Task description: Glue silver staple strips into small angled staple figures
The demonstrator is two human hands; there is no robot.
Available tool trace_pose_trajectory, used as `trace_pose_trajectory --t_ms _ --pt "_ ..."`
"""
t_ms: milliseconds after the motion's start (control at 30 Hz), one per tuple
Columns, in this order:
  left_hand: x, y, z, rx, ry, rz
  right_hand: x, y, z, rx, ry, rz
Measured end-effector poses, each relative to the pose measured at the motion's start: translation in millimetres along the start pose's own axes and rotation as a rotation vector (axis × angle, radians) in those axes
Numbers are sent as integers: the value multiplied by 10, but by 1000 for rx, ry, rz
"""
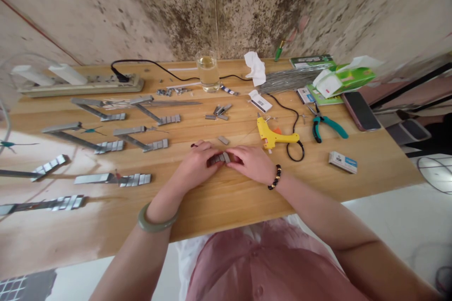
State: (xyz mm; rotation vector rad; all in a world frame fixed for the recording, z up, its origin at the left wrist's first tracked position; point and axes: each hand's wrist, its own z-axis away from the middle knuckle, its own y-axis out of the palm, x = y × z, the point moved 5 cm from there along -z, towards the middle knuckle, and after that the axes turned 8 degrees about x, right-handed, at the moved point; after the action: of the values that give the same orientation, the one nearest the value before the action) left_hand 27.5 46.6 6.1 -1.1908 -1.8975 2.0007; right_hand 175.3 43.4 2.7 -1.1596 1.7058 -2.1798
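Between my two hands, low over the wooden table, is a row of small grey metal blocks [219, 158] that look like staple strips. My left hand [197, 164] closes on its left end, fingers curled over it. Thumb and fingers of my right hand [252, 163] pinch the block at the right end. Just beyond the fingertips lies a loose staple strip [223, 140]. Farther back is a small pile of similar strips [219, 112]. A yellow glue gun [273, 136] rests on its side to the right of my right hand.
Several angled grey assemblies [130, 179] cover the table's left side. A power strip [84, 85], a glass of liquid [208, 73] and a bundle of wires [293, 79] line the back. Pliers [328, 124], a phone [360, 110] and a small box [343, 162] lie right.
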Motion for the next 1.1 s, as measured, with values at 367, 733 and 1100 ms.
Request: trace_pose_trajectory --t_ms 367,733,1100 --pt "31 15 1 -28 0 22 5 -8 -5 -7 0 19" --pt "29 9 -13 -33 6 24 11 -16 -5 2 16 28" --pt "32 11 -14 -21 -5 25 13 -13 -7 5 16 28"
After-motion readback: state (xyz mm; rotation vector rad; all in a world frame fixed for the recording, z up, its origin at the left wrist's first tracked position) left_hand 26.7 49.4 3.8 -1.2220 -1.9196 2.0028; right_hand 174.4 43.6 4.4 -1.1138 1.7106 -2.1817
